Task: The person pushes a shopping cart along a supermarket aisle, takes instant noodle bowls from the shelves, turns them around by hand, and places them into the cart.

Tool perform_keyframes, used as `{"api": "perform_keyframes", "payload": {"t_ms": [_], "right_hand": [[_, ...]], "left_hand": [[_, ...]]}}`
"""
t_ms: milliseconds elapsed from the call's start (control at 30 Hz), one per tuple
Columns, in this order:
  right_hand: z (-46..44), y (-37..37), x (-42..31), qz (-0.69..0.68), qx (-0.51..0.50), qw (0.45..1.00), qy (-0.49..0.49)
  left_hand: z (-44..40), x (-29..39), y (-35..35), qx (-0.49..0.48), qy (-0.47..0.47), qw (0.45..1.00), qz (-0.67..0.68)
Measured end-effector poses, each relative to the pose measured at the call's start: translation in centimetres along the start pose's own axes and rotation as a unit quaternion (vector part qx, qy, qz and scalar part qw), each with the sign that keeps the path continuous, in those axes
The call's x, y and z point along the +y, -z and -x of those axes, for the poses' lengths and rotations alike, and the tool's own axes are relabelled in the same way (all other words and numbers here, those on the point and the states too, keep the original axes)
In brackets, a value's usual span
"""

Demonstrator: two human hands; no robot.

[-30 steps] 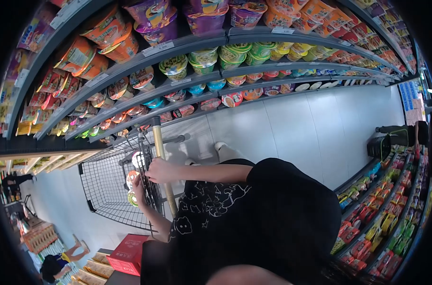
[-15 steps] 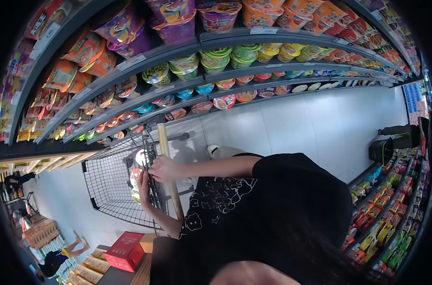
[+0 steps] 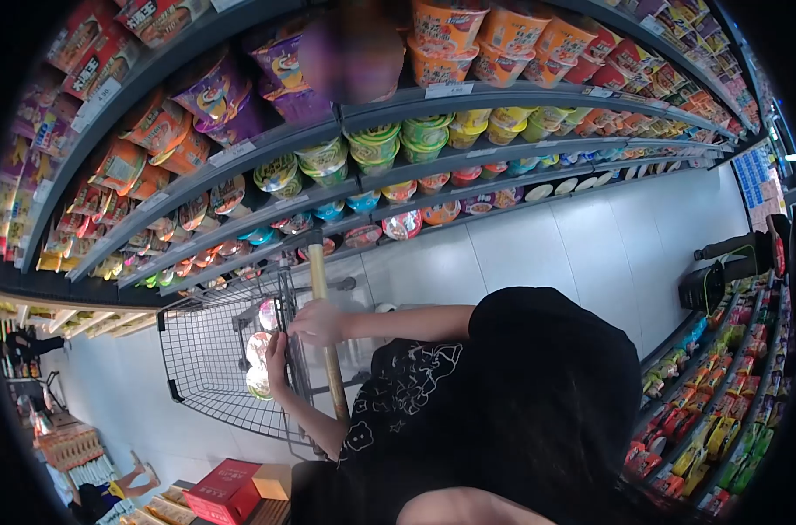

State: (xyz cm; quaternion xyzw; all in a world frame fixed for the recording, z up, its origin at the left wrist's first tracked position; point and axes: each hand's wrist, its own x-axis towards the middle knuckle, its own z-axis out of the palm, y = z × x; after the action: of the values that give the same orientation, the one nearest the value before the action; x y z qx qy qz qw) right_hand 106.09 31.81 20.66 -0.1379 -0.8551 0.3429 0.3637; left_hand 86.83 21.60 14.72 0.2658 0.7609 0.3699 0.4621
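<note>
Step in hand looks like settling 3 round packs (image 3: 257,348) inside the cart (image 3: 174,391); left hand (image 3: 278,362) beside them, right hand (image 3: 321,322) blurred near the handle (image 3: 335,381), grips impossible to tell; next move calls for steady fingers

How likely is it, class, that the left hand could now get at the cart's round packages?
Probably yes: the left hand appears close beside the round packages, with nothing visibly blocking its way.
</note>
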Motion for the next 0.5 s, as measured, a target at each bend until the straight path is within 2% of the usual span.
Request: {"api": "perform_keyframes", "payload": {"t_ms": [133,167,333,400,467,500], "right_hand": [[1.3,1.3,-0.5,0.016,0.000,1.000,0.005],[1.8,1.6,-0.6,0.030,-0.016,0.999,-0.003],[4.0,3.4,-1.1,0.064,-0.024,0.998,-0.016],[5.1,4.2,-1.5,0.064,-0.009,0.998,-0.011],[5.7,5.1,-1.4,0.064,0.012,0.998,-0.012],[6.3,5.5,-1.6,0.044,0.049,0.998,-0.013]], "left_hand": [[1.8,1.8,-1.8,-0.012,-0.052,0.997,-0.048],[2.7,2.6,-2.1,-0.044,0.024,0.998,-0.029],[4.4,3.1,-4.4,-0.069,0.001,0.997,-0.025],[5.0,3.3,-5.6,-0.057,0.008,0.998,-0.011],[5.7,3.7,-6.3,-0.094,-0.045,0.994,-0.036],[6.0,3.7,-6.7,-0.091,-0.030,0.995,-0.024]]}}
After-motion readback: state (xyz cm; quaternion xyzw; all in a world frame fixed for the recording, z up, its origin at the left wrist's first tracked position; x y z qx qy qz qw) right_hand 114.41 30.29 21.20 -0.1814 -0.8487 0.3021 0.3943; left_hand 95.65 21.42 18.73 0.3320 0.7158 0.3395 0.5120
